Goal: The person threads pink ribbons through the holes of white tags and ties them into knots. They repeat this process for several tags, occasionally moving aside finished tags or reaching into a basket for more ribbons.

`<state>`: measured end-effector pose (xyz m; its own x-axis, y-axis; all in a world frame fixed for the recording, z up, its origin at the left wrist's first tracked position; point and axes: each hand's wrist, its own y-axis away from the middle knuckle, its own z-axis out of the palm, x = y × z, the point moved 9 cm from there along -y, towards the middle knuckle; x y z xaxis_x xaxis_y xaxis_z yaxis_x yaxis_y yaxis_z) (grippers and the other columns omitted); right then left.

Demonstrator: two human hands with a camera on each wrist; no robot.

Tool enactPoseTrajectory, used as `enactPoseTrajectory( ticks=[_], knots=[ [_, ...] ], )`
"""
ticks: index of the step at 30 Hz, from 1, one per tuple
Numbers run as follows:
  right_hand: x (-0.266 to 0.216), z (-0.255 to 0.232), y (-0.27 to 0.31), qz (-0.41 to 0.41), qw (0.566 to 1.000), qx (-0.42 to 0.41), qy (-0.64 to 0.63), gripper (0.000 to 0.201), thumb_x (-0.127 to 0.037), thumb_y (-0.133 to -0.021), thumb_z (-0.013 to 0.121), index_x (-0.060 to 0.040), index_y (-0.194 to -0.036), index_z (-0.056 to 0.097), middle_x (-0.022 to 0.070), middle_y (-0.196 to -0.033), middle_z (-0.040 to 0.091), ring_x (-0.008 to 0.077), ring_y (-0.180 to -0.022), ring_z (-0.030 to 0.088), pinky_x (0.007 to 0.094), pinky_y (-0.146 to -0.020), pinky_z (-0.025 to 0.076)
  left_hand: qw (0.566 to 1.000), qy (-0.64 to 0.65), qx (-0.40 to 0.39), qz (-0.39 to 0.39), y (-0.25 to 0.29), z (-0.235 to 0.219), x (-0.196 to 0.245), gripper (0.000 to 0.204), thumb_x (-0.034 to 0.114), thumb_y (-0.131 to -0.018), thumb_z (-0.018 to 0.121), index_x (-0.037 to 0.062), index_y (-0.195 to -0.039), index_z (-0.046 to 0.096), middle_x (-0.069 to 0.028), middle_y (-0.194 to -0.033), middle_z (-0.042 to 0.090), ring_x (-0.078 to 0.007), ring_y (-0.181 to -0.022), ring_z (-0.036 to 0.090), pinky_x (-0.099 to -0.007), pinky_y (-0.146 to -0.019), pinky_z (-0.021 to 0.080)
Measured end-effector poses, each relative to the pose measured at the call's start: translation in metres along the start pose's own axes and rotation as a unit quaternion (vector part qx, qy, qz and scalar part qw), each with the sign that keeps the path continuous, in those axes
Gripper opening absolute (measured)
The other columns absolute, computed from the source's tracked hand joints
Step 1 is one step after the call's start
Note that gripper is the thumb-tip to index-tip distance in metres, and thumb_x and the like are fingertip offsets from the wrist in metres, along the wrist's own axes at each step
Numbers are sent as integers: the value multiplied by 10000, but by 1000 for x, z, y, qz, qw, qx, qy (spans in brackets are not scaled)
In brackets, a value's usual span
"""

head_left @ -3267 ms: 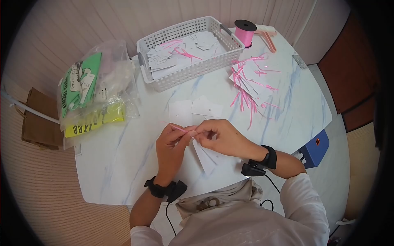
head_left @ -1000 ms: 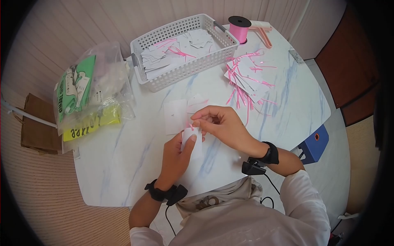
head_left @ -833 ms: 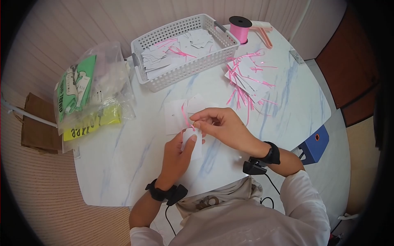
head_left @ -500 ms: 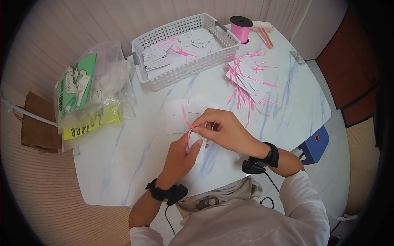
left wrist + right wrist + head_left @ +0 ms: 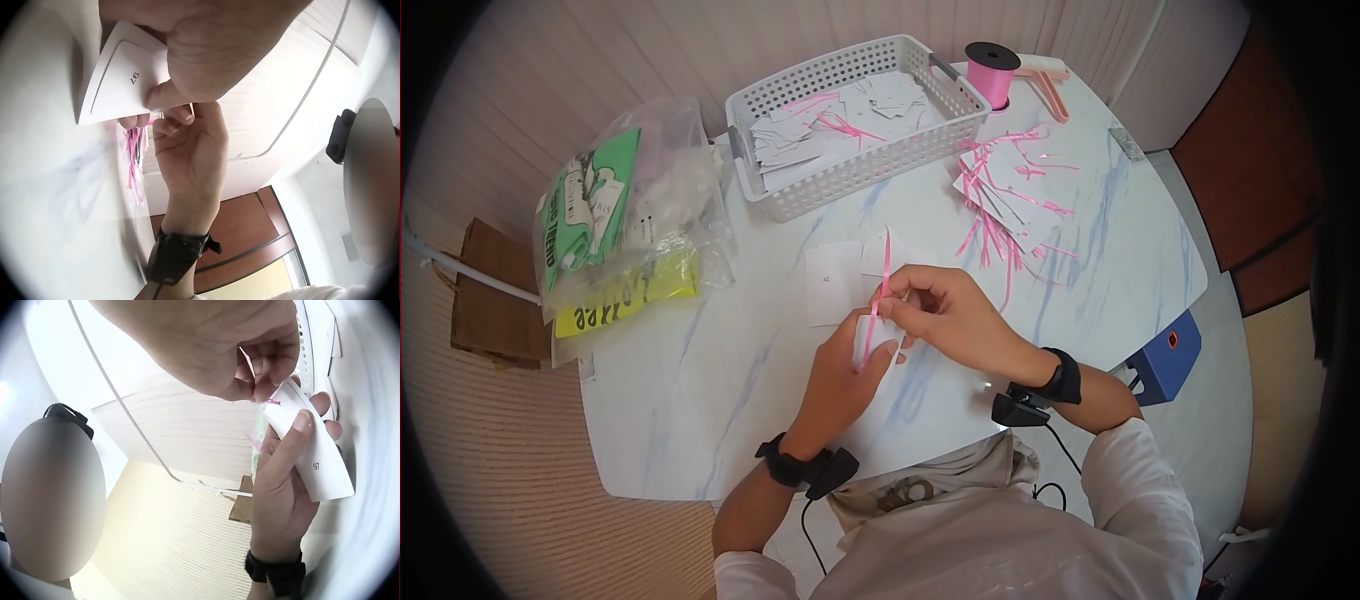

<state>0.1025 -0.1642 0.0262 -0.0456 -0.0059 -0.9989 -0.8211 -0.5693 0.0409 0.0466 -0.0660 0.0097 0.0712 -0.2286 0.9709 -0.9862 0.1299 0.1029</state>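
Note:
A white card numbered 97 [image 5: 119, 78] [image 5: 325, 464] is gripped by my left hand [image 5: 837, 378], the thumb on its face and the fingers behind. Pink ribbon [image 5: 887, 258] runs at the card's top end, one length standing up and another lying down over the card. My right hand [image 5: 953, 318] pinches the ribbon with thumb and index finger right at that end. In the right wrist view, a small pink bit [image 5: 274, 401] shows at the card's tip, below the right fingertips. White cards [image 5: 830, 283] lie on the table just beyond the hands.
A white perforated basket [image 5: 840, 183] holding cards and pink ribbon stands at the back. Right of it are a pink ribbon spool [image 5: 991, 80], a pink-handled tool [image 5: 1050, 92] and a pile of ribboned cards [image 5: 1012, 205]. Plastic bags [image 5: 670, 210] lie on the left.
The hands came down from a joint hold on the ribbon to the card held upright. Lately the ribbon's upper length has swung rightward to stand straighter, and the other lies over the card.

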Motion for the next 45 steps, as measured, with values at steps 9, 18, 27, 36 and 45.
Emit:
enactPoseTrajectory(
  ticks=[9,18,27,36,45],
  knots=[
    [-1,3,3,18,1000,-4,-12,164,-141,-916,577,16,-924,623,34,-764,615,68,-574,596,219,-506,484,1000,-5,-2,-8,-1,0,-8,388,55,-895,557,-18,-1267,475,-86,-1001,649,-147,-908,632,-298,-833,468],
    [1,9,1,62,995,-51,-51,155,-131,-914,572,16,-901,620,26,-753,618,60,-577,556,218,-489,484,996,-78,13,38,0,0,5,320,69,-908,541,-12,-1211,476,-131,-938,664,-200,-861,693,-294,-731,505],
    [13,4,-3,49,998,-41,-9,145,-132,-886,591,9,-893,622,6,-706,600,52,-566,493,208,-515,400,987,72,97,102,0,-24,13,425,65,-875,616,10,-1274,481,-114,-1228,528,-171,-1081,553,-311,-887,464],
    [6,9,-2,57,996,-70,-12,153,-96,-878,547,23,-924,630,51,-764,668,57,-544,511,220,-468,425,976,42,189,103,7,-45,15,151,101,-926,572,5,-1005,658,-61,-952,603,-120,-888,557,-249,-783,428],
    [21,-9,-8,92,992,-21,-78,181,-184,-910,563,-20,-918,640,38,-856,688,81,-598,597,215,-525,441,976,25,170,135,8,-36,14,121,79,-923,548,16,-830,595,-70,-999,553,-130,-869,532,-248,-752,422]
  ],
)
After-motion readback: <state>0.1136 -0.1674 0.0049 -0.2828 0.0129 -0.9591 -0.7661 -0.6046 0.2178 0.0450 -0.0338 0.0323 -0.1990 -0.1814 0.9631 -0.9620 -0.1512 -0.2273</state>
